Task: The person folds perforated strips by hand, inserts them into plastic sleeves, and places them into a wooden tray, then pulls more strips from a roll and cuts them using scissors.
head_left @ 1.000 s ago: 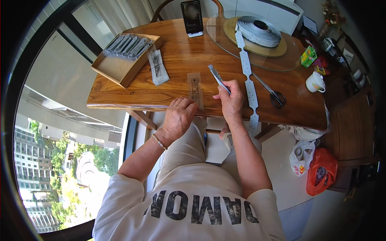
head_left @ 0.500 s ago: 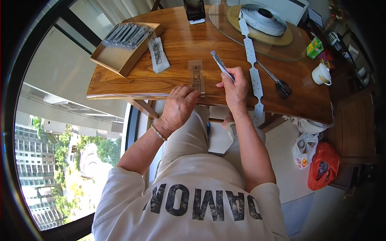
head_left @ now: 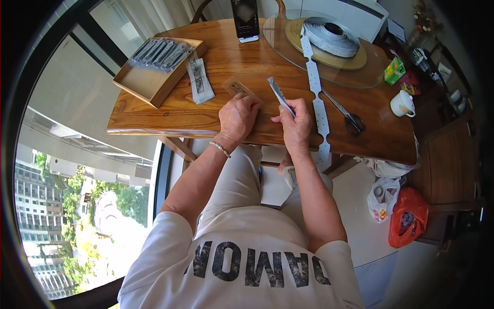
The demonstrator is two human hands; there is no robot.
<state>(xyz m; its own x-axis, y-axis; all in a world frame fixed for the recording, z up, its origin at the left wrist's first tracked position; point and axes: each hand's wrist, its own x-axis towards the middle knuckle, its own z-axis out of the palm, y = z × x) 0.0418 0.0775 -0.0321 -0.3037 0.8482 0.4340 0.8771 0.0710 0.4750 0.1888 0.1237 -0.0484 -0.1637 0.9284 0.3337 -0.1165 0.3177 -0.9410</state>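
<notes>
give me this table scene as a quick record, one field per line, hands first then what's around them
left hand: left hand with its fingers at the near end of a clear printed sleeve; grip unclear
right hand: right hand holding a slim pale strip, far end angled up-left in view
box: shallow open box holding wrapped packs
beside box: stacked printed sleeves
roll: white perforated roll, its tail running past the table's near edge
tool: scissors, right of the tail
phone: phone, upright
</notes>
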